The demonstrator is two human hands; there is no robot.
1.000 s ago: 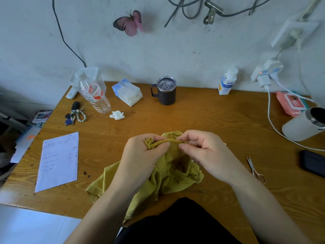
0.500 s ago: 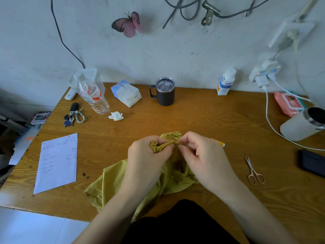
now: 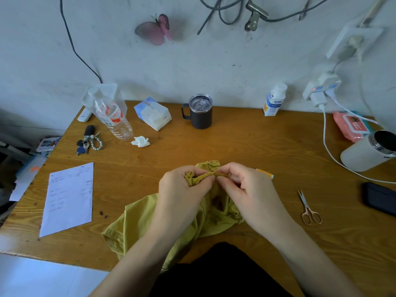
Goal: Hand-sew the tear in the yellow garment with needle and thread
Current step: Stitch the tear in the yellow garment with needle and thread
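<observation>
The yellow garment (image 3: 137,221) lies bunched on the wooden table (image 3: 246,146) near its front edge. My left hand (image 3: 182,194) grips a gathered fold of the garment, fingers curled round it. My right hand (image 3: 248,189) pinches the same fold from the right, fingertips meeting the left hand's at the seam. The needle and thread are too small to make out between my fingers. A yellow-and-white spool or tube (image 3: 265,173) pokes out behind my right hand.
Small scissors (image 3: 308,209) lie right of my hands, a dark phone (image 3: 379,198) beyond. A white flask (image 3: 368,151), charger cable (image 3: 327,146), pink wipes (image 3: 351,127), dark mug (image 3: 200,111), tissue pack (image 3: 153,113), bottle (image 3: 111,116), keys (image 3: 89,140), paper (image 3: 68,197) surround the work.
Both hands have shifted slightly while keeping hold of the fold; the right fingertips have closed in toward the left hand. The scissors, once partly behind my right wrist, now show fully.
</observation>
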